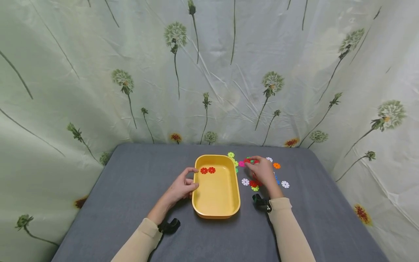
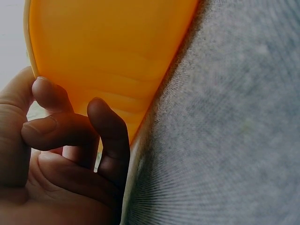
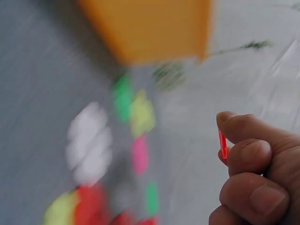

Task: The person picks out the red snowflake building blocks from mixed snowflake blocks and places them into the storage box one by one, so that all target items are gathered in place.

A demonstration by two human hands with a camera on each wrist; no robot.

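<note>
A yellow plastic tray (image 1: 216, 198) stands in the middle of the table with two red snowflake discs (image 1: 207, 170) lying in its far left part. My left hand (image 1: 180, 187) holds the tray's left side, fingers bent against the outer wall in the left wrist view and one fingertip at the rim. To the right of the tray, my right hand (image 1: 264, 173) is raised over scattered discs. Its thumb and finger pinch a red snowflake disc (image 3: 222, 144), seen edge-on in the right wrist view.
Loose snowflake discs lie right of the tray: yellow-green (image 1: 231, 155), white (image 1: 245, 182), red (image 1: 253, 183), orange (image 1: 276, 165) and others, some partly hidden under the right hand. Grey cloth covers the table (image 1: 147, 174). A flower-printed curtain (image 1: 229, 91) hangs behind its far edge.
</note>
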